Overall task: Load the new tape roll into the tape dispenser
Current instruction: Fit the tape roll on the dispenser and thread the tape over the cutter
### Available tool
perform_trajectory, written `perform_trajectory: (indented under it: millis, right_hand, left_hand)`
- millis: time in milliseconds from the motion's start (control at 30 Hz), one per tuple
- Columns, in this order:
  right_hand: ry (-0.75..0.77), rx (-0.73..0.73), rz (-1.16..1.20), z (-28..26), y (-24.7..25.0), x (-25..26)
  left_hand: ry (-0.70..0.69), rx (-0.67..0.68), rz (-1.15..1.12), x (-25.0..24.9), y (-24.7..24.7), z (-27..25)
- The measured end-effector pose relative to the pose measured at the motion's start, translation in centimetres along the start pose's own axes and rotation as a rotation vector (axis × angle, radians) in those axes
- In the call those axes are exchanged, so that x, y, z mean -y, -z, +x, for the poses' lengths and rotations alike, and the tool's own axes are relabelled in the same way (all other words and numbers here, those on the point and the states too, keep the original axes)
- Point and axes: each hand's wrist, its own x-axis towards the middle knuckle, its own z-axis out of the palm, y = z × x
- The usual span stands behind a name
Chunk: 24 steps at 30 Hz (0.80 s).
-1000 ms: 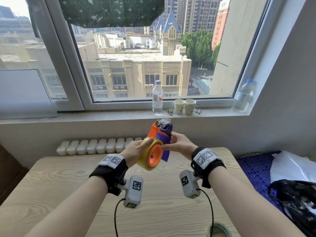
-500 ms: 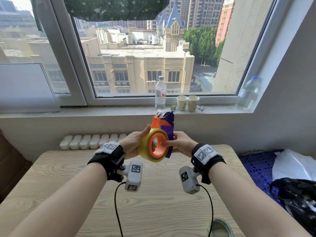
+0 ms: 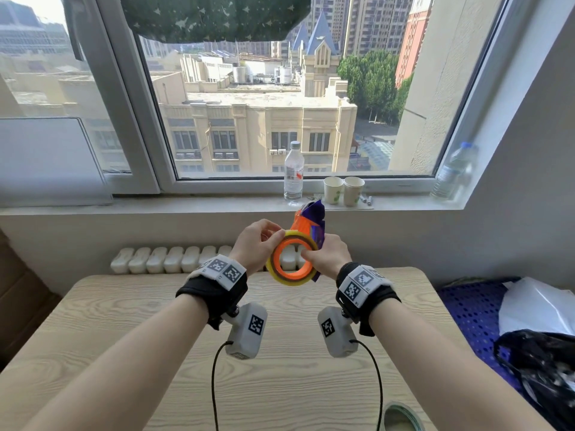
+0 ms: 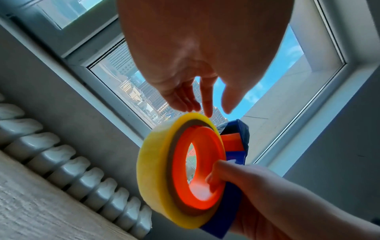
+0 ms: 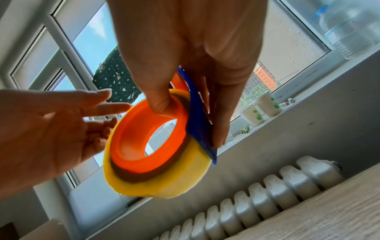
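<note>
A yellow tape roll (image 3: 273,273) sits around the orange hub (image 4: 205,138) of the blue and orange tape dispenser (image 3: 306,223), held in the air above the table's far edge. My right hand (image 3: 326,256) grips the dispenser, thumb (image 5: 160,100) hooked inside the hub and fingers behind the blue side plate (image 5: 197,121). My left hand (image 3: 258,244) is to the left of the roll (image 4: 152,170) with fingers fairly straight. One fingertip (image 4: 207,113) touches the roll's upper rim. The dispenser's blade end points up toward the window, partly hidden.
A light wooden table (image 3: 124,321) lies below my arms, with a greyish ring (image 3: 401,418) at its near edge. A white radiator (image 3: 171,259) runs behind it. A bottle (image 3: 293,172) and two paper cups (image 3: 342,189) stand on the sill. A black bag (image 3: 535,362) lies at right.
The roll has slid further onto the orange hub, and the dispenser has turned its hub toward me. My left hand has eased from holding the roll to touching its rim with straighter fingers.
</note>
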Motion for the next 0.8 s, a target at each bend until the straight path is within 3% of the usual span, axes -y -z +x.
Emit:
perform_trajectory:
  millis: [133,333,400,533,800]
  right_hand:
    - [-0.011,-0.054,-0.096,-0.2,0.0,0.2]
    - [-0.055,-0.055,-0.038,-0.4,-0.7,0.5]
    - [-0.044,-0.039,-0.083,-0.7,-0.8,0.8]
    - [-0.026,0.117,0.185,-1.1,-1.0,0.9]
    - [0.263,0.301,0.287,-1.8,-0.3,1.1]
  left_hand:
    - [-0.075,-0.059,0.006,-0.7,-0.3,-0.6]
    - [0.125,0.363,-0.059,-1.3,-2.0,-1.0]
    - [0.177,0.412,-0.135,-1.8,-2.2,-1.2]
    - [0.218,0.331,-0.199,-1.7,-2.3,-1.2]
    - [0.286,0.047,-0.339,-0.8,-1.9,-0.3]
